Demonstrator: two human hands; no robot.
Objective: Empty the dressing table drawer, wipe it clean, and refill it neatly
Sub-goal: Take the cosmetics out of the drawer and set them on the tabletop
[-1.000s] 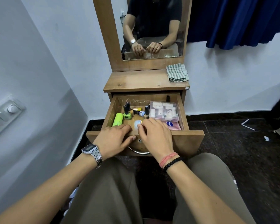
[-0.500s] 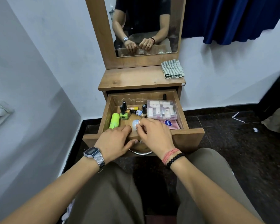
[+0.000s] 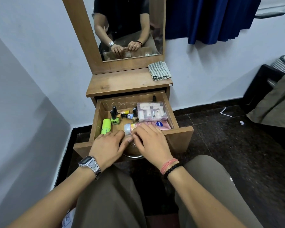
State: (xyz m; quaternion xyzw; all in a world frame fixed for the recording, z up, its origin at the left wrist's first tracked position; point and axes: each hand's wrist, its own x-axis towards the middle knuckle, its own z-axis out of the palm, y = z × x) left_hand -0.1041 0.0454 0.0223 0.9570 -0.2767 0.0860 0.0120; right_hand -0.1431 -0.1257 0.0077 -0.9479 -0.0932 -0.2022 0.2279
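Both my left hand (image 3: 108, 145) and right hand (image 3: 149, 140) loosely pinch the pink tube (image 3: 135, 126) — lifted carelessly, it could topple the nail polish bottles (image 3: 116, 116) in the drawer (image 3: 169, 111).

Both forearms are bare. The left wrist carries a silver metal watch (image 3: 89, 163) with a rectangular digital face and a linked band. The right wrist wears 2 bands side by side: a pink-red thread band (image 3: 168, 165) and a black bead bracelet (image 3: 172, 169). Olive-brown trousers (image 3: 109, 199) cover both legs. The mirror reflection shows a black short-sleeved shirt (image 3: 122, 17).
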